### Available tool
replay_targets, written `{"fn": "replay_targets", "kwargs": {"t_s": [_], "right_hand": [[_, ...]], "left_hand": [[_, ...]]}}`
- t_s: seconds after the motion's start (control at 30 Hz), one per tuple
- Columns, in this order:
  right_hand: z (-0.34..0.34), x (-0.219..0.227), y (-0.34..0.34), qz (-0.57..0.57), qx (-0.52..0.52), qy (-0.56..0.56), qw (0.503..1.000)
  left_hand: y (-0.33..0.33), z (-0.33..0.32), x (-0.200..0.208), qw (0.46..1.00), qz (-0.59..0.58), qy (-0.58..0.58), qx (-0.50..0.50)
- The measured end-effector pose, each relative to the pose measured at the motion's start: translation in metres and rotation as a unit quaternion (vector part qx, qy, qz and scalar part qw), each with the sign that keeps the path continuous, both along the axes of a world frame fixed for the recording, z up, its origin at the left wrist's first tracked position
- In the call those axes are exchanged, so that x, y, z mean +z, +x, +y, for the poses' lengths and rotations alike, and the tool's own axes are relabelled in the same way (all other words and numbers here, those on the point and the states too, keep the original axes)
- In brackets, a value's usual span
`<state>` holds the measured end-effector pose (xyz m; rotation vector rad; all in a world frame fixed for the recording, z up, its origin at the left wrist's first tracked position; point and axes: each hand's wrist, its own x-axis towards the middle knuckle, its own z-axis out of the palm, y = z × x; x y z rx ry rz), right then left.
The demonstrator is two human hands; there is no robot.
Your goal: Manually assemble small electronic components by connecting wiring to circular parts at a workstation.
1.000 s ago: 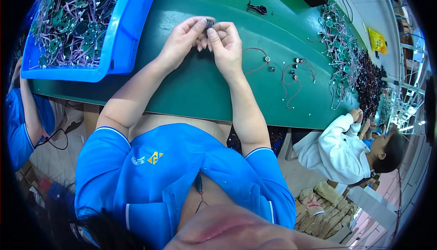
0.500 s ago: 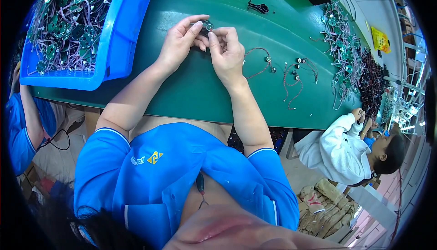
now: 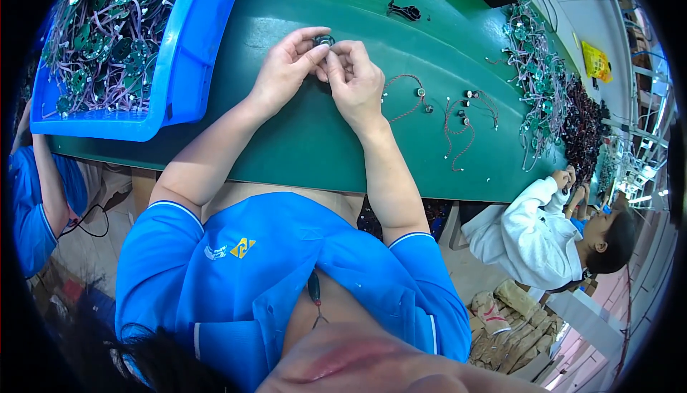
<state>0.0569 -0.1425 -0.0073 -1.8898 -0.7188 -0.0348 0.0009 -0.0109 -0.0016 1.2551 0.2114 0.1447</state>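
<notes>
Above the green bench, a small round black part (image 3: pixel 324 39) with a pale centre is pinched between the fingertips of both my hands. My left hand (image 3: pixel 285 67) grips it from the left, thumb pressed against its near side. My right hand (image 3: pixel 356 82) closes on it from the right with thumb and index finger. Fingers cover most of the part, so its lower side is hidden. To the right of my right hand lie a small round component (image 3: pixel 420 92) on a twisted red-and-black wire and others like it (image 3: pixel 466 122).
A blue bin (image 3: pixel 161 100) full of green circuit boards (image 3: pixel 118 50) with wires stands at left. A black piece (image 3: pixel 405 11) lies at the back. More wired boards (image 3: pixel 529 71) and a dark heap (image 3: pixel 583 128) line the right. A person in a white hoodie (image 3: pixel 529 236) sits at right.
My fingers have drawn closer together around the round part. It has turned and shifted slightly left, and my left fingertips sit a little lower. The parts on the bench look unmoved.
</notes>
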Motion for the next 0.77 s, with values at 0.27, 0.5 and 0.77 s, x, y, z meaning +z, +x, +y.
{"fn": "replay_targets", "kwargs": {"t_s": [0.27,0.5,0.77], "right_hand": [[-0.0001,0.0064,0.0001,-0.051,0.003,-0.028,0.998],[0.0008,0.0079,-0.0027,-0.035,0.003,-0.036,0.999],[0.005,0.0037,-0.0064,-0.005,-0.003,-0.001,1.0]], "left_hand": [[0.0008,0.0009,-0.0055,1.0,-0.025,0.013,0.0],[0.0003,-0.0015,-0.003,0.996,-0.036,0.073,0.025],[-0.0014,0.0013,0.0012,0.984,-0.024,0.173,0.04]]}}
